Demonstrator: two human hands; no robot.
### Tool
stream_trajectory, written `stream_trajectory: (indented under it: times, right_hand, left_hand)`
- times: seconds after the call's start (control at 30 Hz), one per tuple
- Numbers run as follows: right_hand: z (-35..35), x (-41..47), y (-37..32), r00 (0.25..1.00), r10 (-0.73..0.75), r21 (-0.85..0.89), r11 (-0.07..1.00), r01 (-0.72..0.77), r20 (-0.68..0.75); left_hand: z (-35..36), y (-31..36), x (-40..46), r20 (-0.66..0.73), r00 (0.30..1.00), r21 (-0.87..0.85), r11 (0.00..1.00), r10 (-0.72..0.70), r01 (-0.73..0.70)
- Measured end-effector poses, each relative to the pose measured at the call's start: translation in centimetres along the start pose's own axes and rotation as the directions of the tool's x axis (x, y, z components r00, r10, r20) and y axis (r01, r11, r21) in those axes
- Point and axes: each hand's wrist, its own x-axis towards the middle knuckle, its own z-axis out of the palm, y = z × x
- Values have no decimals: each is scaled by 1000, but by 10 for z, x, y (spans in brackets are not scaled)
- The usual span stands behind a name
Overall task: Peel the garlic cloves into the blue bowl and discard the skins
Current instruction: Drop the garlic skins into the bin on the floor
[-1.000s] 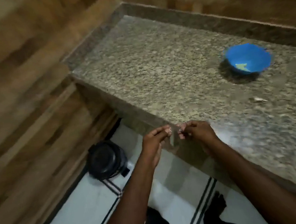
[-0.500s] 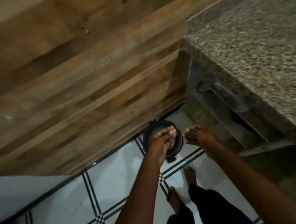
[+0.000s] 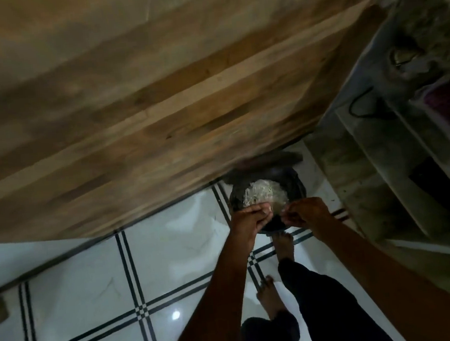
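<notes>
1. Left hand (image 3: pixel 250 218): I see it held over the near rim of the bin, fingers (image 3: pixel 263 211) curled together; something small and pale may sit at the tips, but blur stops me telling whether it is garlic.
2. Right hand (image 3: pixel 306 212): just beside the left, fingers bunched in a pinch; what they pinch I cannot tell.
3. Bin (image 3: pixel 293 181): black, round, standing on the floor against the wooden wall, lid raised behind it, pale scraps (image 3: pixel 264 194) heaped inside.
4. Floor (image 3: pixel 97 281): glossy white tiles with dark double lines.
5. Bare feet (image 3: pixel 282 247): standing just before the bin.
6. Shelves (image 3: pixel 398 159): at my right, dim.
</notes>
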Motion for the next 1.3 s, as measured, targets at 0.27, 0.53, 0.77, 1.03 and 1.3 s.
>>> stream_trajectory:
  times: [0.27,0.53,0.77,1.03,1.3]
  right_hand:
    - [30,179,49,933,-327,-520,829,207,-151]
    - [35,247,91,857,-513,-737,561,377,48]
    - [-9,139,46,831,-549,-621,682,386,-86]
    - [-147,-83,16,786,-590,-152,807,570,-186]
    - [-308,-274,47,628,-587,-13,736,677,-510]
  left_hand:
    - [-8,-56,152,-179,946,644,759,271,-96]
    - [-18,-86,225,176,928,984,-26,330,-177]
    - [7,-60,145,5,863,851,450,506,-269]
    - [142,3,-88,188,929,397,841,319,-369]
    - [296,-31,-256,525,838,339,867,146,-364]
